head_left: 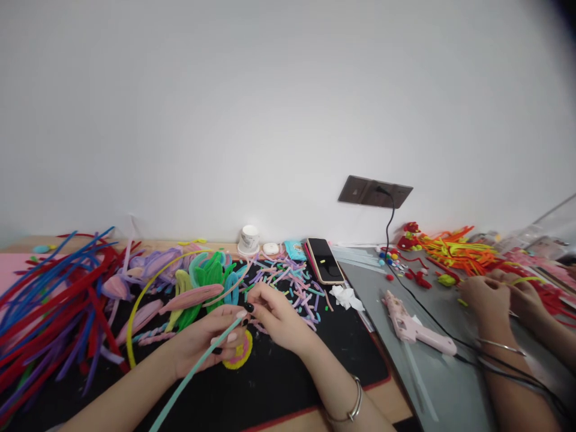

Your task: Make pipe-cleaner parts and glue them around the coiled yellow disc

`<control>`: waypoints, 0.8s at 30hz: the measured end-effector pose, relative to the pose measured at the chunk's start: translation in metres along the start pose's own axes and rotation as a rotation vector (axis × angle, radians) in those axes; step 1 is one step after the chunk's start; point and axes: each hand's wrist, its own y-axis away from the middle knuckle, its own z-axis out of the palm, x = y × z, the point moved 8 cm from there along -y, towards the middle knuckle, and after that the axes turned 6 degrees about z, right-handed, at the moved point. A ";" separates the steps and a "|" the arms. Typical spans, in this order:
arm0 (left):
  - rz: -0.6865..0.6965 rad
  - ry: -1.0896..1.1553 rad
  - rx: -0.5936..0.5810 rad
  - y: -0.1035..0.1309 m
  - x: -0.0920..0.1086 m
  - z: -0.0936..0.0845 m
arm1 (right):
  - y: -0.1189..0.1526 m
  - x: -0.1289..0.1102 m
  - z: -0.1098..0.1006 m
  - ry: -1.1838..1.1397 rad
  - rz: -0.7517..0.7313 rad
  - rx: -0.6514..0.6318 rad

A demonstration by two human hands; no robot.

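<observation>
A long mint-green pipe cleaner (pixel 193 371) slants from my fingers down toward the bottom edge of the view. My left hand (pixel 204 339) pinches it near its upper end. There my right hand (pixel 279 318) meets the left, with thumb and fingers closed at the tip; the exact grip is partly hidden. Below the fingers, a round yellow and pink coiled piece (pixel 240 354) lies on the black mat (pixel 288 384). Behind my left hand are a pink pipe-cleaner petal (pixel 191 298) and several green looped petals (pixel 211 270).
Loose red, blue and purple pipe cleaners (pixel 58 300) spread at left. Short cut pieces (pixel 288 279) lie behind my hands, near a cup (pixel 249 237) and a phone (pixel 324 261). At right are a pink glue gun (pixel 418 330), its cord, and another person's hands (pixel 488 300).
</observation>
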 end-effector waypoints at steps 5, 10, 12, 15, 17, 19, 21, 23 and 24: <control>0.006 -0.050 -0.071 -0.001 0.000 0.006 | -0.001 0.012 0.003 -0.092 0.079 -0.021; 0.010 -0.075 -0.092 0.001 0.003 0.008 | -0.001 0.013 0.008 -0.283 0.096 -0.103; 0.005 -0.103 -0.108 0.002 0.004 0.011 | -0.001 0.009 0.009 -0.339 0.074 -0.152; -0.016 -0.155 -0.152 0.004 0.002 0.017 | 0.000 0.006 0.012 -0.299 0.076 -0.207; -0.030 -0.170 -0.172 0.005 -0.001 0.018 | 0.001 0.005 0.013 -0.253 0.081 -0.225; -0.039 -0.168 -0.181 0.005 -0.003 0.018 | 0.002 0.005 0.014 -0.228 0.090 -0.243; -0.052 -0.162 -0.196 0.006 -0.004 0.019 | 0.003 0.005 0.015 -0.193 0.104 -0.260; -0.061 -0.145 -0.191 0.006 -0.003 0.019 | 0.003 0.006 0.014 -0.136 0.116 -0.256; -0.058 -0.133 -0.175 0.005 -0.002 0.018 | 0.003 0.008 0.013 -0.104 0.122 -0.249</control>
